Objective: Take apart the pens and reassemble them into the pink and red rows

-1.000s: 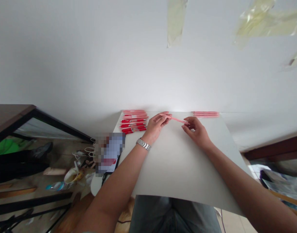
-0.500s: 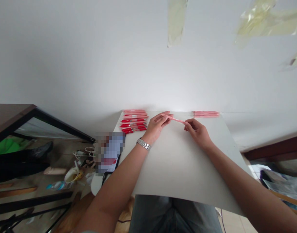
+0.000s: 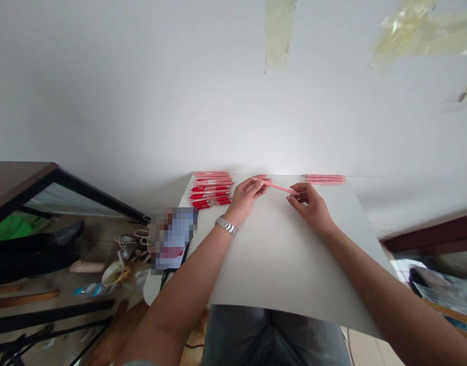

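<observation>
A pink pen [image 3: 280, 187] is held up over the white table, slanting down slightly to the right. My left hand [image 3: 252, 190], with a metal watch at the wrist, pinches its left end between thumb and fingers. At the other end, my right hand [image 3: 307, 200] has its thumb and fingertips loosely around the pen's tip, the thumb a little below it. To the left of my left hand lies a column of pink and red pens [image 3: 211, 189], stacked side by side. Several pink pens [image 3: 324, 179] lie in a small group beyond my right hand.
The white table [image 3: 279, 264] meets a white wall [image 3: 218, 101] at its far edge. A phone-like screen [image 3: 178, 239], partly blurred out, stands at the table's left side. Lower left on the floor are a bottle [image 3: 89, 290], a cup [image 3: 113, 273] and cables. Another person's dark shoe [image 3: 67, 234] shows there.
The fingers of my right hand have loosened and spread slightly at the pen's right end, showing more of its tip. My left hand stays about where it was.
</observation>
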Tool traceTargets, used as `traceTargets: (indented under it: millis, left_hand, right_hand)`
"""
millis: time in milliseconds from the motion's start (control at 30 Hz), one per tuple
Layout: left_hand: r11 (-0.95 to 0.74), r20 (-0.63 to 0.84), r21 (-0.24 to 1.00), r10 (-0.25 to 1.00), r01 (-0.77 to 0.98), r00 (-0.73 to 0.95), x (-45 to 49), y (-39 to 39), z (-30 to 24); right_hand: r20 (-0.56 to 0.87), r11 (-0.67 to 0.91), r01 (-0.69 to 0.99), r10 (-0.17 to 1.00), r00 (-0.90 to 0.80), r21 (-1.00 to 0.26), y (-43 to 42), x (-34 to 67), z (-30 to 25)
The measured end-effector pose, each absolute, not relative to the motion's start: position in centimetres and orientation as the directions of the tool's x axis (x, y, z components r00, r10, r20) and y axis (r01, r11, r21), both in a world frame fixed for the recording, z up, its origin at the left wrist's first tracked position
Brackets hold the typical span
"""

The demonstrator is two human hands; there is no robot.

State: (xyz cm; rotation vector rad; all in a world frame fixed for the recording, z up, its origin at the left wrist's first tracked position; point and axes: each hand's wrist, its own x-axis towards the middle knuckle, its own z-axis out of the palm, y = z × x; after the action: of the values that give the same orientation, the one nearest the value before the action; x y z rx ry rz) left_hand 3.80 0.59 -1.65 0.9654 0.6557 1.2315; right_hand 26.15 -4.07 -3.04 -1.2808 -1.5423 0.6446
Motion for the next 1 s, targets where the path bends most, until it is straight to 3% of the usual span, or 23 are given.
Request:
traceTargets:
  millis: [467, 1000]
  left_hand:
    - [0.025, 0.093, 0.872, 0.972, -0.488, 0.216, 3.96, 0.39, -1.38]
    - [0.043, 0.065, 0.886, 0.974, -0.461, 0.216, 3.96, 0.28, -1.14]
  right_hand:
    - [0.264, 0.251, 0.446, 0.964, -0.034, -0.859, -4.65, 26.21, -2.15]
    - [0.323, 0.292, 0.423, 0.947, 0.001, -0.858, -4.33, 26.06, -2.68]
